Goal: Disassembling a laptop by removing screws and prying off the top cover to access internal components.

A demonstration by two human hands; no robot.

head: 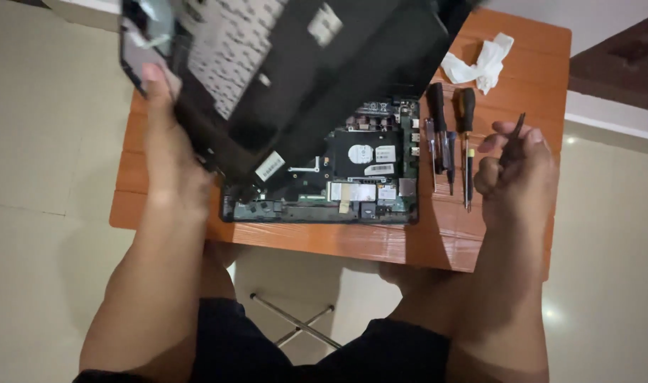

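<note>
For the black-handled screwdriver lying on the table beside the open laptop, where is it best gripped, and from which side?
Take the screwdriver by its thick black handle at the far end, coming from above. It lies flat on the table, thin shaft pointing toward the person, and another tool lies close on its left, so a side approach looks crowded.

A small orange-brown wooden table with plank lines fills the middle of the view, its glossy top catching the light along the six o'clock edge. Beneath it, thin crossed metal legs show at six o'clock. All around lies a pale cream tiled floor — faint grout lines run across it at nine o'clock, and bright spots of reflected light sit at three and four o'clock. At two o'clock, a dark brown wooden furniture piece stands above a white skirting strip.
</note>
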